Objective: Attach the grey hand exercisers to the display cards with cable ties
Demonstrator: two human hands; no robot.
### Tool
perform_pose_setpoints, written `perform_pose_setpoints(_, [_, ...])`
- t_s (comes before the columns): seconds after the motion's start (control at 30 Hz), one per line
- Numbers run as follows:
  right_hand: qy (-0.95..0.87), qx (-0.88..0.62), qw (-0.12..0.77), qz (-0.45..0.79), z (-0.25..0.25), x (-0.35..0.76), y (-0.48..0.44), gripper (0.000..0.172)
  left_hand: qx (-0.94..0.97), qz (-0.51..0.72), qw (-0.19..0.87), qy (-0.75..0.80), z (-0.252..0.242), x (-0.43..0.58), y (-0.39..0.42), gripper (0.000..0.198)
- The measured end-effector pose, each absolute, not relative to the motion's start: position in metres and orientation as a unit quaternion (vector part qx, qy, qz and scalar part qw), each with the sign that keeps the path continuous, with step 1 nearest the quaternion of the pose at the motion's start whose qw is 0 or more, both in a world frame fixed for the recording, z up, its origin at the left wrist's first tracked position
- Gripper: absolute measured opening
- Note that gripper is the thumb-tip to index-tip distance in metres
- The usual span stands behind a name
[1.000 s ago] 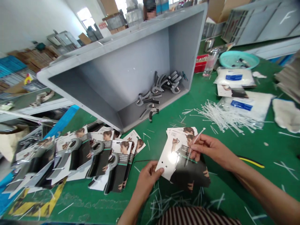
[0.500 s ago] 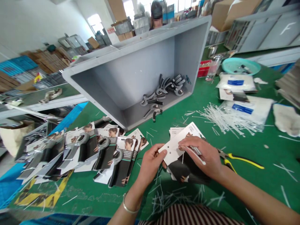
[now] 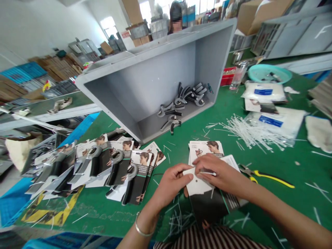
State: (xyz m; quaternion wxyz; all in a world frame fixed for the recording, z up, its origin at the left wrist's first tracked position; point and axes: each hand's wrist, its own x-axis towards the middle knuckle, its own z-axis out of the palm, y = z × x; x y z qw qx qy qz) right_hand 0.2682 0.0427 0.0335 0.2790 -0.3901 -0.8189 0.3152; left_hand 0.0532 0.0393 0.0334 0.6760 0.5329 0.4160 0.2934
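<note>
My left hand [image 3: 172, 184] pinches the left edge of a white printed backing card [image 3: 198, 188] with small punched holes. Above the same card, my right hand [image 3: 220, 173] is closed with thin white cable ties [image 3: 213, 193] between its fingers. Their far ends are hidden by the hand. Beneath lies a stack of printed cards [image 3: 204, 147]. Diagonal cutters with yellow-and-black handles [image 3: 273, 178] rest just right of my right hand. Left of my left hand, several hand grips [image 3: 129, 181] lie on printed cards in an overlapping row.
A grey plastic bin [image 3: 166, 65] stands on its side ahead, with loose hand grips [image 3: 186, 97] in it. Right of it are a heap of white cable ties [image 3: 255, 135], plastic bags [image 3: 282, 121] and a turquoise basin [image 3: 285, 73]. A person [image 3: 176, 17] is behind the bin.
The card has come down and tilted towards me, showing the printed stack behind it. My right hand has moved slightly left, its fingers now close to the card's holes.
</note>
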Motion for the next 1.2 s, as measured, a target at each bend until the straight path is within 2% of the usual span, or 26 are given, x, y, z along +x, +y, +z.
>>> perform_pose_setpoints(0.1, [-0.743, -0.403, 0.244, 0.475, 0.029, 0.277, 0.041, 0.011, 0.473, 0.300, 0.717, 0.415, 0.025, 0.054, 0.038, 0.029])
perform_pose_setpoints(0.23, [-0.648, -0.433, 0.283, 0.560, 0.018, 0.285, 0.042, 0.019, 0.407, 0.328, 0.749, 0.407, 0.011, 0.057, 0.037, 0.047])
perform_pose_setpoints(0.4, [-0.610, -0.420, 0.286, 0.608, 0.010, 0.284, 0.048, 0.024, 0.448, 0.337, 0.714, 0.419, 0.002, 0.069, 0.031, 0.033])
perform_pose_setpoints(0.5, [-0.600, -0.414, 0.285, 0.622, 0.005, 0.280, 0.051, 0.026, 0.479, 0.359, 0.675, 0.431, -0.004, 0.069, 0.029, 0.028])
perform_pose_setpoints(0.6, [-0.602, -0.427, 0.291, 0.609, 0.000, 0.281, 0.055, 0.026, 0.584, 0.335, 0.574, 0.466, -0.007, 0.057, 0.027, 0.015])
perform_pose_setpoints(0.67, [-0.602, -0.437, 0.294, 0.600, -0.002, 0.283, 0.059, 0.027, 0.654, 0.294, 0.534, 0.448, -0.005, 0.047, 0.022, 0.020])
perform_pose_setpoints(0.77, [-0.592, -0.442, 0.303, 0.603, -0.001, 0.285, 0.064, 0.032, 0.701, 0.257, 0.549, 0.375, 0.001, 0.035, 0.013, 0.022])
perform_pose_setpoints(0.87, [-0.572, -0.443, 0.301, 0.621, 0.002, 0.282, 0.067, 0.035, 0.709, 0.295, 0.524, 0.369, 0.002, 0.031, 0.008, 0.019])
perform_pose_setpoints(1.0, [-0.560, -0.425, 0.299, 0.645, 0.001, 0.276, 0.068, 0.033, 0.671, 0.391, 0.432, 0.458, -0.003, 0.038, 0.015, 0.014])
perform_pose_setpoints(1.07, [-0.560, -0.414, 0.298, 0.653, -0.001, 0.274, 0.067, 0.032, 0.654, 0.414, 0.431, 0.464, -0.007, 0.046, 0.021, 0.014])
perform_pose_setpoints(1.2, [-0.571, -0.410, 0.307, 0.641, -0.003, 0.273, 0.064, 0.031, 0.575, 0.400, 0.538, 0.469, -0.016, 0.063, 0.026, 0.013])
